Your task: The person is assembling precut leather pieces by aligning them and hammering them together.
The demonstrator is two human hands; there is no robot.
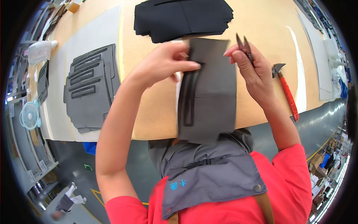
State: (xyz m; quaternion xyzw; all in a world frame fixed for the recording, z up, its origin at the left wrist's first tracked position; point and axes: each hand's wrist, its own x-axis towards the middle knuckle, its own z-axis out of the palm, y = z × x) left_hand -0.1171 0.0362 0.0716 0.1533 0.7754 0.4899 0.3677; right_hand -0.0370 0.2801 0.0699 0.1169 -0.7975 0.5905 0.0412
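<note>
A dark grey fabric panel point(216, 100) with a long black slot-like strip on its left side hangs over the near table edge, slightly blurred. My left hand point(158, 61) grips its upper left edge, thumb on top and fingers partly hidden behind. In my right hand point(259, 74) is a pair of dark thread snips point(245, 48), held with the two blade points upward and apart. The fingertips of that hand are close to the panel's right edge; whether they touch it I cannot tell.
Grey panels with black strips lie stacked point(87, 93) at left. A black stack of cut pieces point(182, 20) sits at the far side. A red-handled hammer point(288, 93) lies at right, near the table edge. A small light-blue fan point(30, 115) stands at far left.
</note>
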